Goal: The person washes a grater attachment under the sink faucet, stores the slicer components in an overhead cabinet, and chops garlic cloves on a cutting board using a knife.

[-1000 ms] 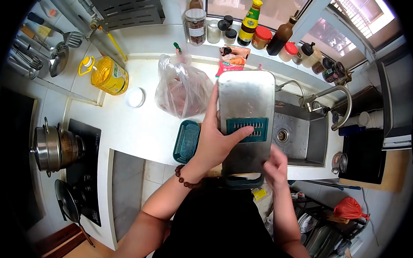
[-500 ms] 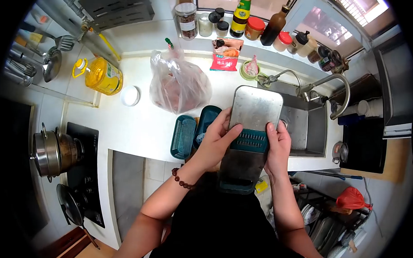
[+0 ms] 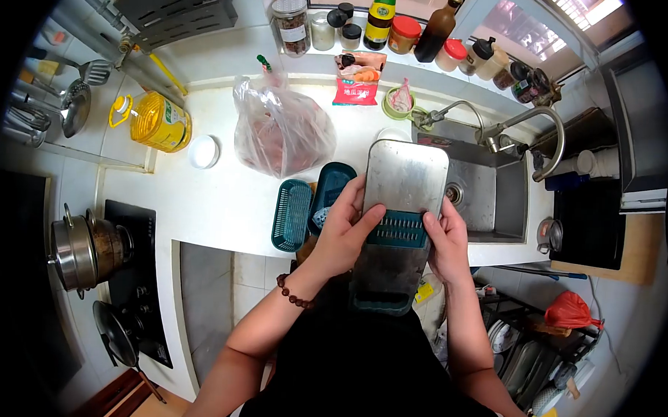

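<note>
Kitchen counter (image 3: pixel 194 204): white, running from cooktop (image 3: pixel 144 275) to sink.
Oil jug (image 3: pixel 160 121): yellow, near a small white dish (image 3: pixel 203 152).
Plastic bag (image 3: pixel 285 133): clear, bulging with pinkish contents.
Green basket (image 3: pixel 293 214): slatted, just beside a dark teal tray (image 3: pixel 336 179).
Left hand (image 3: pixel 348 227): partly curled around the grater's left edge, thumb at its teal insert.
Grater (image 3: pixel 399 229): held between both hands, before the person's body.
Right hand (image 3: pixel 451 238): half closed, gripping the opposite edge.
Sink (image 3: pixel 492 196): steel, partly behind the grater.

My left hand (image 3: pixel 345 227) and right hand (image 3: pixel 449 242) face each other, thumbs (image 3: pixel 373 216) uppermost, with both forearms (image 3: pixel 283 302) slanting inward.
</note>
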`<action>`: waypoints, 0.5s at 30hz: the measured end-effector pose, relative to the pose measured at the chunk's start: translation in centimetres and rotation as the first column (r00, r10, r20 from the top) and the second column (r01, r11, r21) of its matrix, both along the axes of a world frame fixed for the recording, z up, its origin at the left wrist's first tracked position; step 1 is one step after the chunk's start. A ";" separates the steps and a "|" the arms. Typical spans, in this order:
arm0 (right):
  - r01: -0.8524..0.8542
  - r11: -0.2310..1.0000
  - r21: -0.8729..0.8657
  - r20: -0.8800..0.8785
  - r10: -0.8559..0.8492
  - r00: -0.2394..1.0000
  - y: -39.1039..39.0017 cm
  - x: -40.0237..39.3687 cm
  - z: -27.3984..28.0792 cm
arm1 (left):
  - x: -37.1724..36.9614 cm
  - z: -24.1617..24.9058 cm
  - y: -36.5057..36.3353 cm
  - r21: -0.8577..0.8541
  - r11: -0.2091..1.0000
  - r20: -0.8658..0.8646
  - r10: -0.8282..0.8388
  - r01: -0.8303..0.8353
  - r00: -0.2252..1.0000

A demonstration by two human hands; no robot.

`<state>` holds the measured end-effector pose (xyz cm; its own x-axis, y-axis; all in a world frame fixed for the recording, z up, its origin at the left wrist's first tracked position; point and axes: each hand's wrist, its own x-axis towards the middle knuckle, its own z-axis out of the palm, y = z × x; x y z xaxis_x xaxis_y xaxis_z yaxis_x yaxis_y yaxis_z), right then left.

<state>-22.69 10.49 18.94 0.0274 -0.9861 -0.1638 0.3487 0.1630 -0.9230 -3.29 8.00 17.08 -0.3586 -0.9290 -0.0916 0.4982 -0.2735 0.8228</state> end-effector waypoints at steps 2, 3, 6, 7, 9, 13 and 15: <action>-0.022 1.000 -0.008 0.010 0.022 1.000 0.0 -0.2 0.0 | 0.1 0.2 0.0 0.012 1.000 -0.008 -0.023 0.023 1.000; -0.017 1.000 0.002 0.016 0.017 1.000 -0.1 -0.3 -0.1 | 0.1 0.3 0.0 0.023 0.999 -0.017 -0.046 0.046 0.999; 0.001 1.000 0.006 0.035 -0.001 0.999 0.0 -0.3 -0.7 | 0.4 0.2 0.1 0.005 0.999 0.013 -0.053 0.052 0.999; 0.012 1.000 0.000 0.050 -0.012 0.999 0.0 -0.2 -0.8 | 0.4 0.3 0.0 0.005 0.999 0.015 -0.052 0.052 0.999; 0.013 1.000 -0.004 0.036 -0.013 0.999 -0.1 0.0 -0.6 | 0.3 0.5 0.0 0.031 0.999 -0.058 -0.013 0.015 0.998; 0.014 0.999 -0.045 -0.040 -0.016 0.999 0.2 0.2 -0.3 | 0.5 0.5 0.4 -0.027 1.000 0.003 -0.006 0.006 1.000; 0.009 0.999 -0.042 -0.054 -0.012 0.998 0.2 0.3 -0.5 | 0.4 0.1 0.3 -0.004 1.000 -0.049 0.002 -0.003 0.999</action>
